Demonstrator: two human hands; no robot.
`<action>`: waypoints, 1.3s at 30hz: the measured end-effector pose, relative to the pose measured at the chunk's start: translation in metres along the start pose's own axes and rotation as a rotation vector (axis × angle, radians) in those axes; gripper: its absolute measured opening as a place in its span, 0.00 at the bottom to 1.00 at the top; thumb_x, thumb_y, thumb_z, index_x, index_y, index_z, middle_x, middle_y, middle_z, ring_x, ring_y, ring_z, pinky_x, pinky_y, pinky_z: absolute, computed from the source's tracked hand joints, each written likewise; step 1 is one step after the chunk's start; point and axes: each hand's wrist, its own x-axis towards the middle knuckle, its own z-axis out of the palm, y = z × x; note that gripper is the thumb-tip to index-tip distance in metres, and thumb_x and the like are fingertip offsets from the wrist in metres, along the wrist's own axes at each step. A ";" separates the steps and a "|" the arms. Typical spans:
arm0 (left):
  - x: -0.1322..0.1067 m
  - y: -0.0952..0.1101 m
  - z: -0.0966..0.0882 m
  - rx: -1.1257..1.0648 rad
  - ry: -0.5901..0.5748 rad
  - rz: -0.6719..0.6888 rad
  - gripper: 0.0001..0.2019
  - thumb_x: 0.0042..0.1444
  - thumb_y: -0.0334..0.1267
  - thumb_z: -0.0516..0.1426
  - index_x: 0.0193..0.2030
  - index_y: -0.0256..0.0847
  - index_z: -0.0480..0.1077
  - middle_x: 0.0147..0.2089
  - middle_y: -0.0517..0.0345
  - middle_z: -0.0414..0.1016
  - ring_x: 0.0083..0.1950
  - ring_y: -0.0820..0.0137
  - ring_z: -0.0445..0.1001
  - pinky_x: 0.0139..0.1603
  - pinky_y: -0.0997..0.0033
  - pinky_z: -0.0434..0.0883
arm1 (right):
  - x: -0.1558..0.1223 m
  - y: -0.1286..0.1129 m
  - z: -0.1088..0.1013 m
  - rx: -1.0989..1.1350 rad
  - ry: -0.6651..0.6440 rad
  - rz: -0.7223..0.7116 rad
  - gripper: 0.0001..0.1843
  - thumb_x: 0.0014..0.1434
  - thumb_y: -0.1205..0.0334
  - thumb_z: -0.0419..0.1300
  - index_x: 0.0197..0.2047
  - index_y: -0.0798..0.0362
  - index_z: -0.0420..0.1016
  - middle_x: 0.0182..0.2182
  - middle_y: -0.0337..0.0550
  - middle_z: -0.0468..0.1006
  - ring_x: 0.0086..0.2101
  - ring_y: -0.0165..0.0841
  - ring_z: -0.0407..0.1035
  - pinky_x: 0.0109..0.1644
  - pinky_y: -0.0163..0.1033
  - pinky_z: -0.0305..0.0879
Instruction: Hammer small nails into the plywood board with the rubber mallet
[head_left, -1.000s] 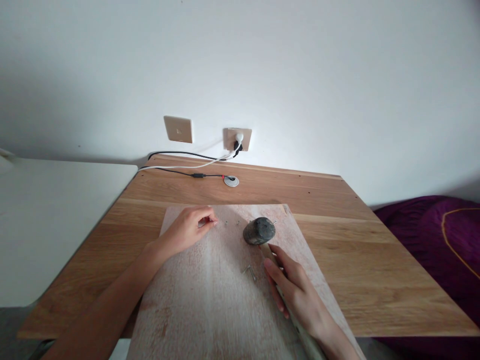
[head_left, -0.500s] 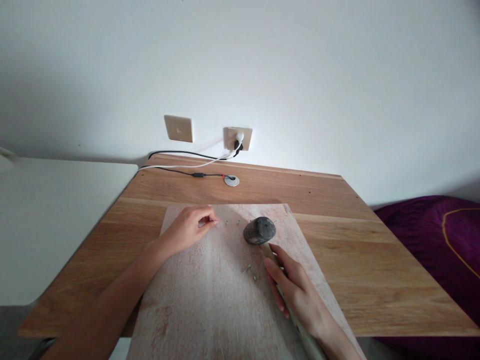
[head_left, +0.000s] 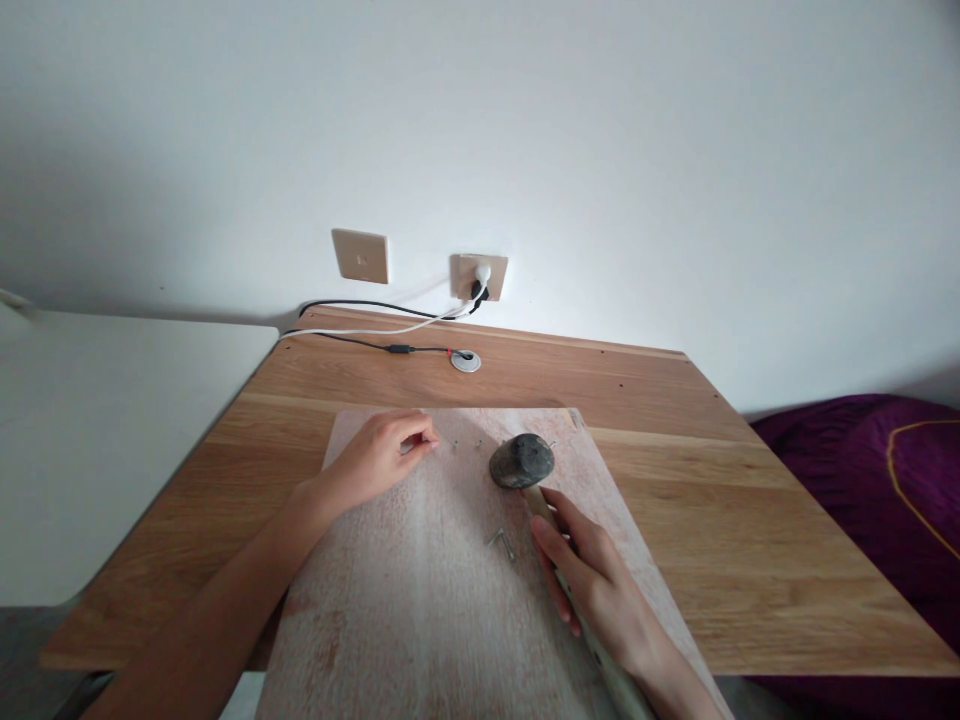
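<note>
Two grips here. Left hand: thumb and fingertips pinched together at the far-left part of the board; can't tell if a nail is between them. Right hand: fingers wrapped round the handle of the mallet, dark head at the far-right part of the board; contact underneath unclear.

Risks, my read: an off-square hit would bend or tip one of the standing nails. A swing too far left could catch the left fingertips. Board could slide under impact if it isn't fixed; can't see fixings.

Counts: one mallet, one board. Four standing nails, seemingly: two left of the mallet head, one partly behind it, one just right. Two loose nails lie on the board, left of the right hand. One wood surface. Farther out: one grommet, one white cable, two wall plates.
</note>
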 end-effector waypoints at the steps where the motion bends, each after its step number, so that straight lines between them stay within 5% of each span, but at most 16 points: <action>1: 0.000 0.000 0.000 -0.001 -0.002 0.000 0.07 0.64 0.27 0.60 0.35 0.40 0.75 0.36 0.58 0.82 0.37 0.70 0.78 0.40 0.72 0.70 | 0.000 0.000 0.000 0.002 0.000 -0.002 0.34 0.74 0.38 0.50 0.67 0.59 0.65 0.14 0.27 0.65 0.13 0.28 0.57 0.18 0.33 0.54; 31: 0.000 0.002 0.002 0.124 -0.028 0.026 0.06 0.63 0.27 0.63 0.35 0.39 0.75 0.37 0.59 0.77 0.39 0.70 0.75 0.41 0.71 0.68 | 0.001 0.005 0.000 -0.003 -0.013 0.002 0.33 0.74 0.37 0.51 0.68 0.55 0.63 0.16 0.29 0.67 0.15 0.29 0.60 0.17 0.33 0.57; 39: 0.000 0.002 0.005 0.086 0.014 -0.007 0.08 0.60 0.25 0.65 0.39 0.41 0.74 0.36 0.61 0.79 0.37 0.70 0.78 0.40 0.71 0.71 | 0.007 -0.013 -0.018 -0.160 -0.170 0.055 0.31 0.74 0.39 0.50 0.67 0.54 0.61 0.17 0.28 0.69 0.16 0.30 0.65 0.19 0.32 0.63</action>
